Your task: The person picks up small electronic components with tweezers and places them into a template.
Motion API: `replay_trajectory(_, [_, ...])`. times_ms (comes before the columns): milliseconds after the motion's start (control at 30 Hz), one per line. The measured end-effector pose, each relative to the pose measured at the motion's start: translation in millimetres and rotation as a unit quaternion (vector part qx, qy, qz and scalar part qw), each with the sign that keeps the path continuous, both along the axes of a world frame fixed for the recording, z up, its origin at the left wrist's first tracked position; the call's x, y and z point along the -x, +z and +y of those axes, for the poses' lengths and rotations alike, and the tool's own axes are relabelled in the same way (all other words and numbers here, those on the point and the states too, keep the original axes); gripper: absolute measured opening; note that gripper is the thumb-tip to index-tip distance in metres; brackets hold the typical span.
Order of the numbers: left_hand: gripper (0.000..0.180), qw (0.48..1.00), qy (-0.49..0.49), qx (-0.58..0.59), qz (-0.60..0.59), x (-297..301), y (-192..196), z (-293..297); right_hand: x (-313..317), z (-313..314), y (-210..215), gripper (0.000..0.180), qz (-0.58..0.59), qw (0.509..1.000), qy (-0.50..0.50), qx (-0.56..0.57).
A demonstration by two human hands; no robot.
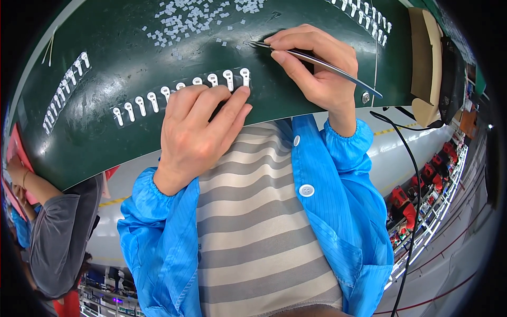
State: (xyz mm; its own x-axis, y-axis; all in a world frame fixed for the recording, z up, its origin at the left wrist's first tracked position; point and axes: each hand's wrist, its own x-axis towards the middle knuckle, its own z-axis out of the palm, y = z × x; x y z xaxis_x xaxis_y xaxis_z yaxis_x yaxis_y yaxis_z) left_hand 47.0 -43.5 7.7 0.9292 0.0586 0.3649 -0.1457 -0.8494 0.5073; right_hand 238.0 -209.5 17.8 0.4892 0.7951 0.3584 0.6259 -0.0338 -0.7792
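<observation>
My right hand (322, 68) grips a pair of metal tweezers (338, 70) with thumb and fingers. Their tips point left, close to a few small whitish squares at the edge of a scattered pile (185, 24). Palm down, my left hand (203, 124) lies at the near side of a row of white key-shaped plastic parts (152, 102) on a clear strip. Its fingers are stretched and slightly apart, the fingertips resting on the strip's right part and hiding the lower ends of several parts. Dark small rectangles show on the heads of some parts.
Further rows of white parts lie at the left (64, 91) and the far right (364, 18) of the green table (121, 58). Cotton swabs (51, 48) sit far left. A cardboard box (426, 58) and black cable (409, 153) are at right. Another person's arm (45, 187) reaches in at left.
</observation>
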Motion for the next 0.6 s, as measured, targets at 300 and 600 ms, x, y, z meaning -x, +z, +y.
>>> replay_trajectory(300, [0.032,0.999,-0.018,0.017,-0.029,2,-5,1,34,-4,2,0.016,-0.053,0.995,-0.079,-0.012])
replay_trajectory(600, [0.037,1.000,-0.019,0.003,-0.016,-5,-4,1,92,-7,-5,0.022,-0.064,0.983,-0.169,-0.040])
